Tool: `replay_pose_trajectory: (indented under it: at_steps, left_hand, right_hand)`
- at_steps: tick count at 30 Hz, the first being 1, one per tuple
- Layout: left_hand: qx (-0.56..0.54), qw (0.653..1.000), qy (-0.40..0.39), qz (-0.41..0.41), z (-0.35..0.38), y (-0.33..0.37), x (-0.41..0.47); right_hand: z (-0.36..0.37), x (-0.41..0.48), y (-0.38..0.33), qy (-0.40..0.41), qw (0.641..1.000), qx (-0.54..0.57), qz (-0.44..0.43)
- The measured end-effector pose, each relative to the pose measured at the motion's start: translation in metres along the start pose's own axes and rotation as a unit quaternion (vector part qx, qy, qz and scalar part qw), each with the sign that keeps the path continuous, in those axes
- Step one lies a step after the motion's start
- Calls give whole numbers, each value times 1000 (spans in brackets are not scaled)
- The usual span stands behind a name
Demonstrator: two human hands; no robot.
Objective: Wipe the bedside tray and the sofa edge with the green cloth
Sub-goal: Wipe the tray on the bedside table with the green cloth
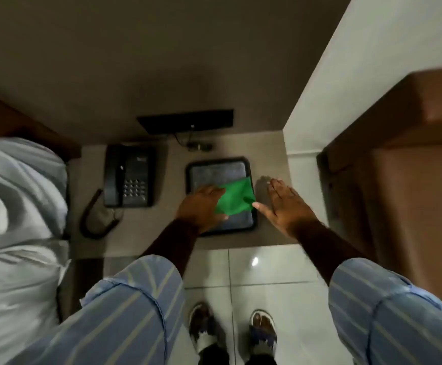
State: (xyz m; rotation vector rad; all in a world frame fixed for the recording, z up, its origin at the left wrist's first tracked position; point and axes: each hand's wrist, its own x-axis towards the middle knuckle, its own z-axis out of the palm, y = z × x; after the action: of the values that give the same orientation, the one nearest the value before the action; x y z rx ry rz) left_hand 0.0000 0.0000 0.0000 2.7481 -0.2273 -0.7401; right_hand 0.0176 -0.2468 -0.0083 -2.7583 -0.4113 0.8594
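A black-rimmed tray [216,164] with a grey inner surface lies on the bedside table. The green cloth [237,197] is spread over the tray's right half. My left hand [201,205] presses flat on the cloth's left part, over the tray's near left area. My right hand [284,204] rests with fingers spread on the table just right of the tray, its thumb tip touching the cloth's right corner. The brown sofa [399,159] stands at the right, its edge beside the table.
A black telephone [129,176] with a coiled cord sits left of the tray. A dark flat box [185,122] and a cable lie behind. A bed with a white pillow [17,206] is at the left. A white wall corner rises at the right. Tiled floor lies below.
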Motion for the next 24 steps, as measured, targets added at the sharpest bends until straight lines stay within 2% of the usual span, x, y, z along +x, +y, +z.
replay_pose_trajectory:
  at_steps: [5, 9, 13, 19, 24]
  left_hand:
    - [62, 998, 13, -12, 74, -15, 22]
    - [109, 992, 56, 10, 83, -20, 36]
    - [99, 994, 41, 2, 57, -5, 42]
    - [6, 992, 111, -52, 10, 27, 5]
    - [-49, 984, 145, -86, -20, 72, -55]
  right_hand:
    - [83, 8, 31, -15, 1000, 20, -1]
    - [105, 8, 34, -5, 1000, 3, -9]
    - [92, 5, 33, -28, 999, 36, -7]
    - [38, -29, 24, 21, 997, 68, 27]
    - [-4, -89, 26, 44, 999, 4, 18]
